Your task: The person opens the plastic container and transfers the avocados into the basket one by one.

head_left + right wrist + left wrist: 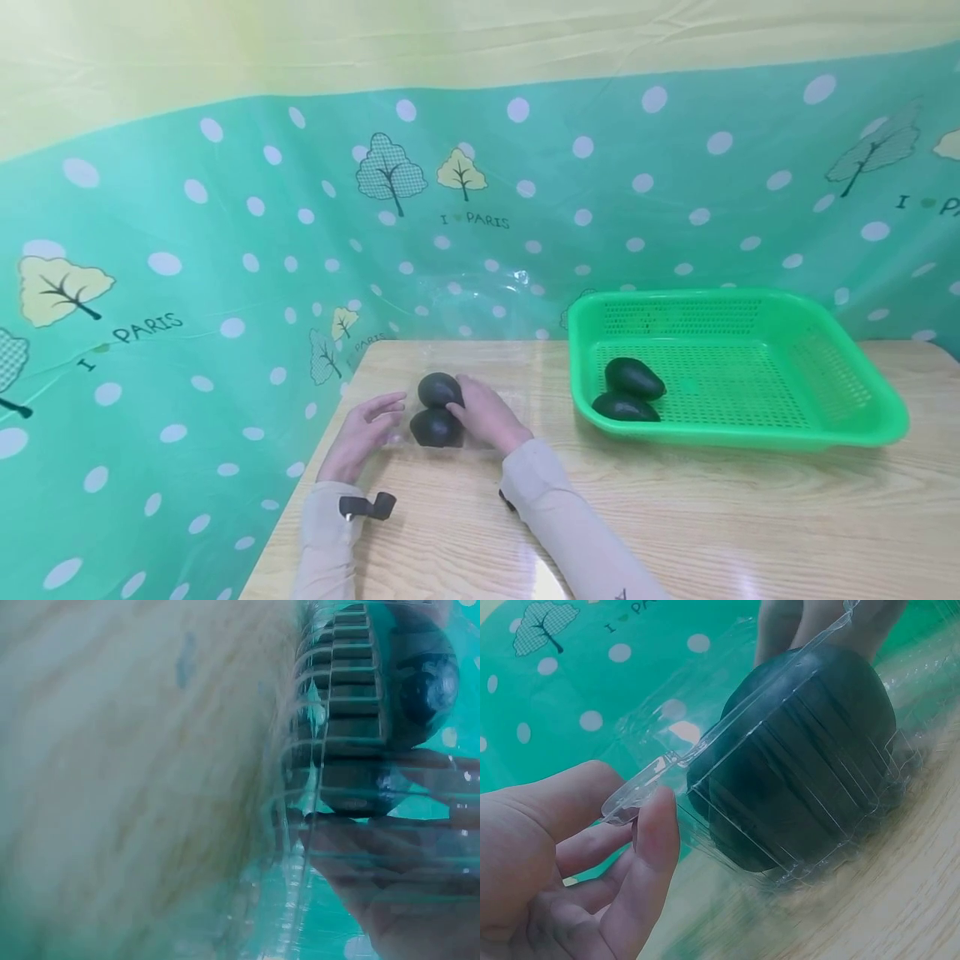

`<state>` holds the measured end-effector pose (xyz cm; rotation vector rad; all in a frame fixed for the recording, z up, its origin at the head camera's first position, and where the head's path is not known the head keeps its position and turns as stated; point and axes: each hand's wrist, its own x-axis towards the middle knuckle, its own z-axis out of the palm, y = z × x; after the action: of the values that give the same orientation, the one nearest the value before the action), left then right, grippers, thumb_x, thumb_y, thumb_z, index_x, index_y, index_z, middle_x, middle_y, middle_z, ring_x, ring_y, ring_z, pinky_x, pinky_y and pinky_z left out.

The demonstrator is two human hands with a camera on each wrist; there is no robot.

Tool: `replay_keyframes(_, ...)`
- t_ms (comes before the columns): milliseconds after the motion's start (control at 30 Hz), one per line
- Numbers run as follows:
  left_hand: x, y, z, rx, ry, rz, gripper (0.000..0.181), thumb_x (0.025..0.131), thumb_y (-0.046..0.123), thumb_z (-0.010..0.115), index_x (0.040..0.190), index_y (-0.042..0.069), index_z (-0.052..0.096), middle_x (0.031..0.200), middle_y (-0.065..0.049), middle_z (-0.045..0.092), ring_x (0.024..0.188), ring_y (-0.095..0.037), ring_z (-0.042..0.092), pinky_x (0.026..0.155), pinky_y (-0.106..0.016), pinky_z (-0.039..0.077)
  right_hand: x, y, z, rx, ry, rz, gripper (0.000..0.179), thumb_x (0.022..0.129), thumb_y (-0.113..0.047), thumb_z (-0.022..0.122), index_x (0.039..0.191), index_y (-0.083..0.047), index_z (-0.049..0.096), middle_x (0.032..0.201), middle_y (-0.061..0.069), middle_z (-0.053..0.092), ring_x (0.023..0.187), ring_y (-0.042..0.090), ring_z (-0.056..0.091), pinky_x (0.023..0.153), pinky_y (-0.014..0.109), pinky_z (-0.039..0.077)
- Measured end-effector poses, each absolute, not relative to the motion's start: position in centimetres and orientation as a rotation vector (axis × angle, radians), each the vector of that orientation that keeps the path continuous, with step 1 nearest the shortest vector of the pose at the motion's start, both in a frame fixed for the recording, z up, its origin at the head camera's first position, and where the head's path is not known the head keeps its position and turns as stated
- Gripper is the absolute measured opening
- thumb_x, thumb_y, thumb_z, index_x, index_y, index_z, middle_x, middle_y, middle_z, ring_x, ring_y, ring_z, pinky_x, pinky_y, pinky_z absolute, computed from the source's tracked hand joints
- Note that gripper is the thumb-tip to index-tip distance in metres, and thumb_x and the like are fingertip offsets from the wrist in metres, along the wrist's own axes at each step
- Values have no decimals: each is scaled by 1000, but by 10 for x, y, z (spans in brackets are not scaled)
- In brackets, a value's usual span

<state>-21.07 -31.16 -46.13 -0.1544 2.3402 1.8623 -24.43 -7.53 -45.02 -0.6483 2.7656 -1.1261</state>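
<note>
In the left wrist view, my left hand [365, 437] pinches the rim corner of a clear plastic box [641, 791] between thumb and finger. Two dark avocados show there in the head view: the far avocado [437, 389] and the near avocado [435, 427]. My right hand [491, 412] grips the far one from the right, thumb on its near side and fingers behind. Through the box's ribbed wall [300, 855], the right wrist view shows that hand and the dark fruit. The box's transparent lid [487, 304] stands raised at the back.
A green perforated basket [750, 433] stands on the right of the wooden table [675, 517]. Two more avocados [633, 377] lie in its left end. A green dotted sheet [585, 183] hangs behind and along the left side.
</note>
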Motion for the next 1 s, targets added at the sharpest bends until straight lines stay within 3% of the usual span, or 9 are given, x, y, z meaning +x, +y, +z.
replay_keyframes(500,-208,-310,-458,-156,2323,1877,49,96,9,59,144,7,50,141,-21,50,105,-19,60,82,-27,57,-244,-74,-451,-681,2766,-1158,51,97,-14,62,141,3,44,137,20,57,128,33,55,109,43,45)
replay_keyframes(667,-211,-310,-460,-144,2335,1870,49,94,10,60,143,7,51,139,-21,51,101,-16,61,82,-28,57,-244,-72,-449,-663,2787,-1170,59,96,-13,63,148,0,38,143,20,53,132,34,51,112,44,42)
replay_keyframes(1000,-212,-311,-461,-145,2340,1860,49,95,9,59,143,8,51,141,-21,51,113,-24,59,85,-30,58,-241,-68,-440,-623,2806,-1150,66,96,-13,63,153,-6,31,148,19,46,136,35,46,114,47,39)
